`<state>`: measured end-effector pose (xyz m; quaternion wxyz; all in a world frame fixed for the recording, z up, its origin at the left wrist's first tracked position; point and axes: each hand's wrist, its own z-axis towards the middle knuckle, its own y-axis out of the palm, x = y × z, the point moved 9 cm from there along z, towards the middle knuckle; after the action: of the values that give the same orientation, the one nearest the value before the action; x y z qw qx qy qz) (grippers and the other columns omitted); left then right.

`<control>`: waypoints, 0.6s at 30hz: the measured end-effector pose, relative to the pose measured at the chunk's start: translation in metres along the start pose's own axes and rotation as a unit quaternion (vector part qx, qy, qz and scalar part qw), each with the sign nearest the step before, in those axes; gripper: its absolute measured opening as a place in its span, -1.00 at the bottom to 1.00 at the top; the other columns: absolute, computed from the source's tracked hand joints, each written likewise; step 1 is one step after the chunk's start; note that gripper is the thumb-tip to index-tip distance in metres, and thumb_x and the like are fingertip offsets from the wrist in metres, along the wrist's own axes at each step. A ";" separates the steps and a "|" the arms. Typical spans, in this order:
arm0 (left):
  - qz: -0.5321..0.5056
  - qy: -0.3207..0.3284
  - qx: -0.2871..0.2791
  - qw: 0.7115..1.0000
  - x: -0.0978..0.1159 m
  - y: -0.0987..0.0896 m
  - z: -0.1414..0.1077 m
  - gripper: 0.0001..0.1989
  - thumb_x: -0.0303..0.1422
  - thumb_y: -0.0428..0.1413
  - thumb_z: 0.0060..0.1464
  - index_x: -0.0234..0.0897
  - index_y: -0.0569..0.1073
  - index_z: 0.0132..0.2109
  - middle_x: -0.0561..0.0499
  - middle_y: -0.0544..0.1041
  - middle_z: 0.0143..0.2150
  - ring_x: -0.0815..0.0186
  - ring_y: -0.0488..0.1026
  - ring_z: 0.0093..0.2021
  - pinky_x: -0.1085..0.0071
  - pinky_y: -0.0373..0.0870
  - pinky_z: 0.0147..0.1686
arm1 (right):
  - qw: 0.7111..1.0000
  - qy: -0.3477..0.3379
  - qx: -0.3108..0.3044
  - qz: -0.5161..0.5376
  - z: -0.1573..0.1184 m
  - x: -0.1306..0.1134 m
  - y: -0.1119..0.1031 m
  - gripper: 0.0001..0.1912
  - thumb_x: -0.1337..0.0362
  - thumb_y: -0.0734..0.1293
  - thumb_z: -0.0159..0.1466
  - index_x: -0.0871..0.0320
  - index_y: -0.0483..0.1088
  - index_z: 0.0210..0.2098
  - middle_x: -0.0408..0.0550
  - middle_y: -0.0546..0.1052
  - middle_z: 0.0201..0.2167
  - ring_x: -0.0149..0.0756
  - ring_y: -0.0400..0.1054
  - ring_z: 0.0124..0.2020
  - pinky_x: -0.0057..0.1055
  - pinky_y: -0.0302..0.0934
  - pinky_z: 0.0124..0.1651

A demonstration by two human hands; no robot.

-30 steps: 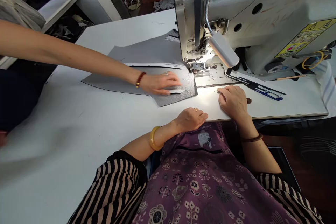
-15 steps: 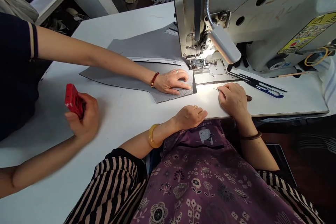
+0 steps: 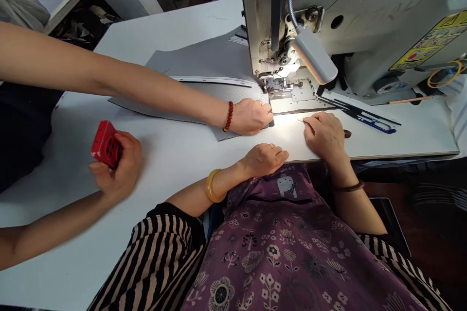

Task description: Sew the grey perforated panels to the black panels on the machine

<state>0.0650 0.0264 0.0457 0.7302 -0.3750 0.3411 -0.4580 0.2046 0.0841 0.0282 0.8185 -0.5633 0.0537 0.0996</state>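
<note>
My left hand (image 3: 265, 159) rests by the table's front edge with its fingers curled in. Nothing shows in it, though its underside is hidden. My right hand (image 3: 324, 136) lies on the table, closed round an awl. The awl's thin point sticks out to the left of my fingers, and its brown handle end (image 3: 348, 133) shows behind the hand. Beyond my left hand lies a grey fabric panel (image 3: 211, 56) with a pale strip along it, its right end by the sewing machine's presser foot (image 3: 279, 88). Another person's hand (image 3: 251, 116) presses on that end.
The sewing machine (image 3: 350, 24) stands at the back right with a lit lamp (image 3: 315, 56). Blue-handled thread snips (image 3: 375, 124) and dark strips lie right of my right hand. The other person's second hand (image 3: 122, 167) holds a red phone-like object (image 3: 105, 145) at left.
The other person's braceleted hand has slid right along the panel to its end, and its fingers have curled. The red object is tilted differently. My own hands stay about where they were.
</note>
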 end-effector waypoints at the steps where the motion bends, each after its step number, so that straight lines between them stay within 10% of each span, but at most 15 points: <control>1: 0.004 0.002 0.004 1.000 0.000 -0.001 0.000 -0.74 -0.45 -0.09 0.25 -0.25 0.30 -0.43 0.08 0.32 -0.59 0.37 0.23 -0.58 0.38 0.06 -0.52 | 1.000 0.000 -0.001 -0.001 0.000 0.000 0.000 -0.72 0.35 0.14 0.29 0.16 0.49 -0.23 0.09 0.47 -0.27 -0.11 0.24 -0.21 -0.20 0.07 -0.13; 18: -0.018 -0.004 -0.006 1.000 -0.001 0.000 0.001 -0.73 -0.44 -0.09 0.26 -0.26 0.31 -0.43 0.08 0.36 -0.57 0.38 0.23 -0.57 0.39 0.04 -0.54 | 1.000 -0.001 0.012 0.006 -0.001 0.000 0.000 -0.71 0.33 0.13 0.30 0.14 0.49 -0.23 0.10 0.47 -0.26 -0.09 0.24 -0.19 -0.18 0.10 -0.13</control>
<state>0.0652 0.0276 0.0459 0.7211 -0.3873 0.3342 -0.4673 0.2050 0.0832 0.0277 0.8244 -0.5533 0.0574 0.1044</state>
